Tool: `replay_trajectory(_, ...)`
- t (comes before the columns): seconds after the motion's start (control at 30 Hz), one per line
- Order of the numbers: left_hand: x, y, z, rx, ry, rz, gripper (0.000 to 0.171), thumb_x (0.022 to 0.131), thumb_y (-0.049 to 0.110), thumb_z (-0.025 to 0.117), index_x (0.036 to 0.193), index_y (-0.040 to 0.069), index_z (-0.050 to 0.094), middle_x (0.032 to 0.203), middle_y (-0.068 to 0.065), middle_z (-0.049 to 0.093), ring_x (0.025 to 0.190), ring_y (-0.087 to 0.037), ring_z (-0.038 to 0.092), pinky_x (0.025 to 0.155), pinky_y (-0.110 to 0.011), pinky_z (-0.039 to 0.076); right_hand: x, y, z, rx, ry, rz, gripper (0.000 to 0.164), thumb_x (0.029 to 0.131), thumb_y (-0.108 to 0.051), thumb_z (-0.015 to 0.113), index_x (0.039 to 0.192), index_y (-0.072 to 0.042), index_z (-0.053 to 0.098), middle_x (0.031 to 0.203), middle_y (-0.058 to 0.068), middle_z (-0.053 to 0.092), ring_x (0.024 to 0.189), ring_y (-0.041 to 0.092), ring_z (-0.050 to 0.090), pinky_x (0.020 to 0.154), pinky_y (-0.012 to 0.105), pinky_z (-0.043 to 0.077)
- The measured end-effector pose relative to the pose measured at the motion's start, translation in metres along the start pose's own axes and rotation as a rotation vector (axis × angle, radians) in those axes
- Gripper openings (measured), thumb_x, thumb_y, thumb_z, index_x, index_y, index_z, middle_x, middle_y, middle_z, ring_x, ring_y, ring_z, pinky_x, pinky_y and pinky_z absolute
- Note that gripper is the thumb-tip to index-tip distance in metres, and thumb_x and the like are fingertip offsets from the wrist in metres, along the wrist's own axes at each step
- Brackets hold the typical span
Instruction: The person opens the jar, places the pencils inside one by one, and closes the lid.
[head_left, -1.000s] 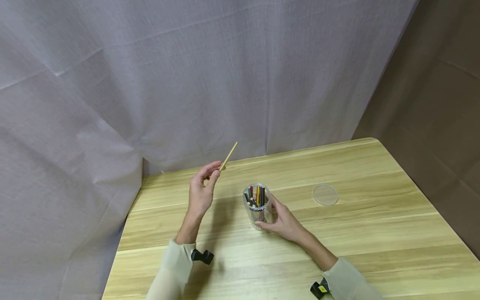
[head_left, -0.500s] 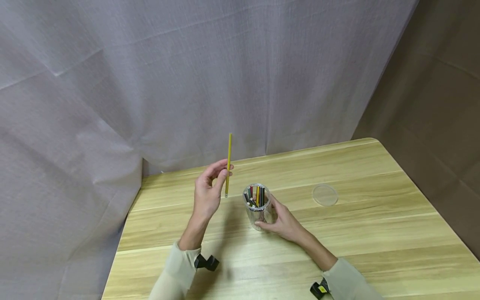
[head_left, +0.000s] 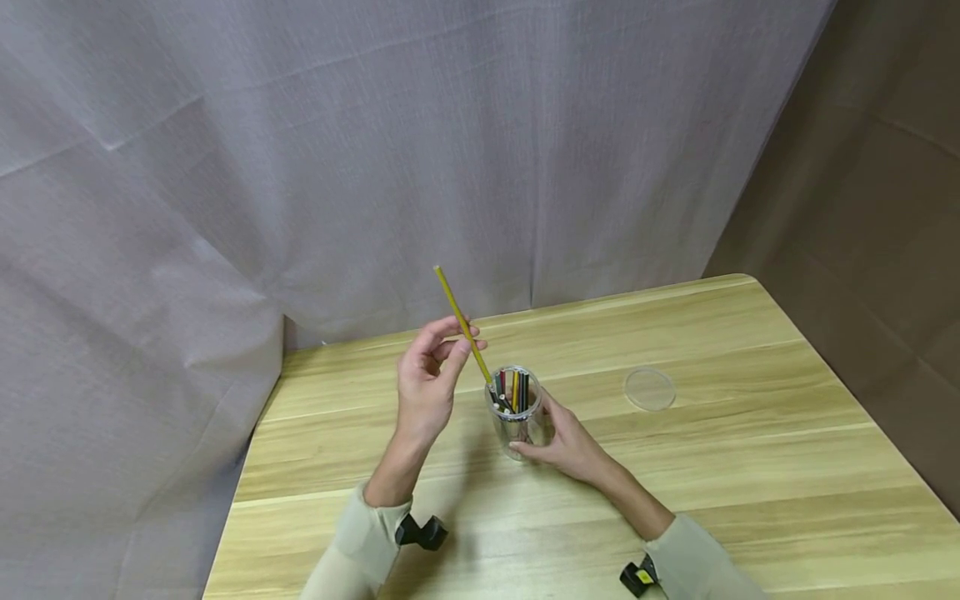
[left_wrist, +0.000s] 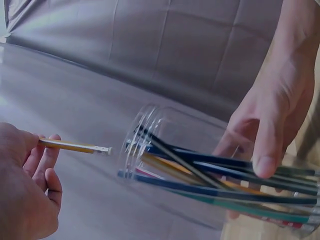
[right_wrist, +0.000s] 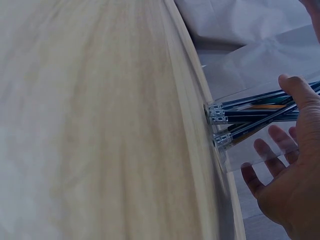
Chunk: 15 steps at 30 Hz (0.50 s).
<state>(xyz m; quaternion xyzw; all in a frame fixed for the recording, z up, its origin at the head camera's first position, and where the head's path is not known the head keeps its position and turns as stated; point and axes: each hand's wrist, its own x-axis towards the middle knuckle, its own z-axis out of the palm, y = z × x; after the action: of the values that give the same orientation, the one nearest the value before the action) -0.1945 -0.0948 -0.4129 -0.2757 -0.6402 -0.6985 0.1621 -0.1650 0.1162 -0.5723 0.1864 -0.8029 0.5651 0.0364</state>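
My left hand [head_left: 427, 387] pinches a yellow pencil [head_left: 452, 298] between thumb and fingers. The pencil tilts, its lower end close to the rim of a clear plastic jar [head_left: 517, 437]. In the left wrist view, the pencil's white-and-clear tipped end [left_wrist: 104, 150] points at the jar's mouth, a small gap apart. My right hand [head_left: 570, 446] grips the jar around its side. Inside stand several pencils [left_wrist: 225, 192], dark blue, green, yellow and red. The right wrist view shows their clear-capped ends [right_wrist: 218, 120] at the jar's bottom.
A round clear lid [head_left: 650, 389] lies flat on the wooden table [head_left: 750, 467], right of the jar. Behind the table's far edge hangs a grey cloth [head_left: 375, 167]. A brown cloth [head_left: 862, 208] hangs on the right.
My left hand has moved right toward the jar. The yellow pencil has turned from leaning right to leaning left, its lower end now by the jar's rim. My right hand stays put.
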Motion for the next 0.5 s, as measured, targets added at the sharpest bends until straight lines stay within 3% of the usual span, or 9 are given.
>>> replay_trajectory(0.33,-0.012,-0.009,0.012,-0.076,-0.053,-0.064,0.022,0.100,-0.011,0.061,0.121,-0.016,0.058,0.112,-0.038,0.065,0.096,-0.020,0.077,0.095,-0.041,0.059,0.000,-0.003,-0.001,0.000,-0.013,-0.009,0.099,0.085,-0.026,0.091,0.164,-0.007,0.035,0.145,0.013,0.062,0.122,0.028,0.062,0.107,0.057,0.047)
replay_trajectory(0.5,-0.016,-0.014,0.015,-0.093,-0.084,-0.066,0.023,0.100,-0.009,0.062,0.122,-0.013,0.055,0.111,-0.036,0.066,0.096,-0.030,0.077,0.093,-0.045,0.060,-0.001,-0.003,-0.001,-0.009,-0.010,-0.022,0.100,0.085,-0.026,0.091,0.165,-0.006,0.034,0.146,0.013,0.062,0.120,0.026,0.062,0.107,0.055,0.048)
